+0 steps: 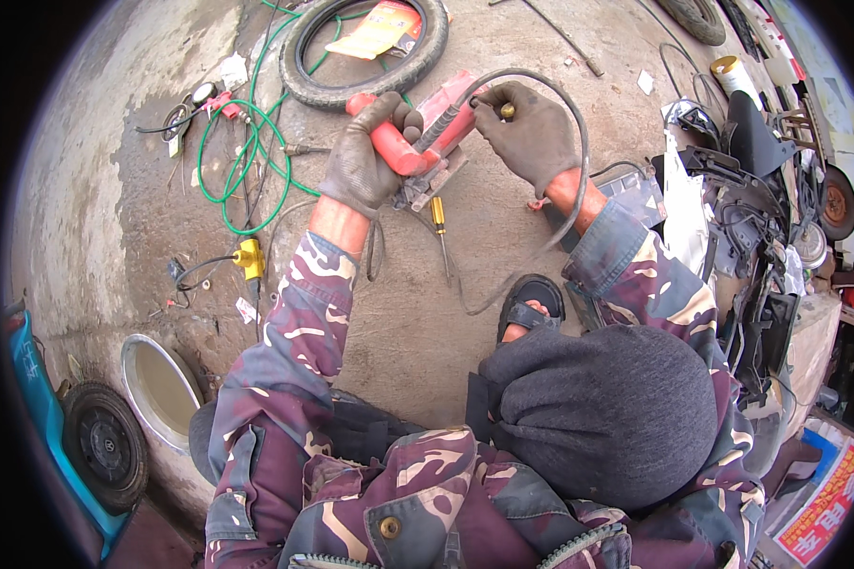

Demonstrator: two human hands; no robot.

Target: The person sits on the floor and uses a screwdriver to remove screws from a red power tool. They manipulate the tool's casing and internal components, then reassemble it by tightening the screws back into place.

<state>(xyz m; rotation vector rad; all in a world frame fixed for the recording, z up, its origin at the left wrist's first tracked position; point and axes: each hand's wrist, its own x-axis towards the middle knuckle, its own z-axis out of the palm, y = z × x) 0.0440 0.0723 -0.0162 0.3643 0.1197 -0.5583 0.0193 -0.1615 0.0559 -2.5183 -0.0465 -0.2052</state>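
Note:
My left hand [368, 156], in a grey-brown work glove, is closed round the handle of a red corded power tool [399, 149] with a metal base plate [432, 187] below. A dark cord [579, 128] leaves the tool through a ribbed sleeve and loops over my right wrist. Beside the tool's far end, my gloved right hand [529, 137] is closed in a pinch. A small round brass-coloured piece [509, 111] shows at its fingers; its kind cannot be made out. Under the tool, a screwdriver [438, 216] with a yellow handle lies on the concrete floor.
A tyre [299, 81] lies ahead, with an orange-yellow packet on it. Green hose [202, 175] coils at left near a yellow plug connector [249, 258]. A pale basin [147, 351] and a wheel [104, 446] stand lower left. Dark plastic parts [731, 213] are heaped at right.

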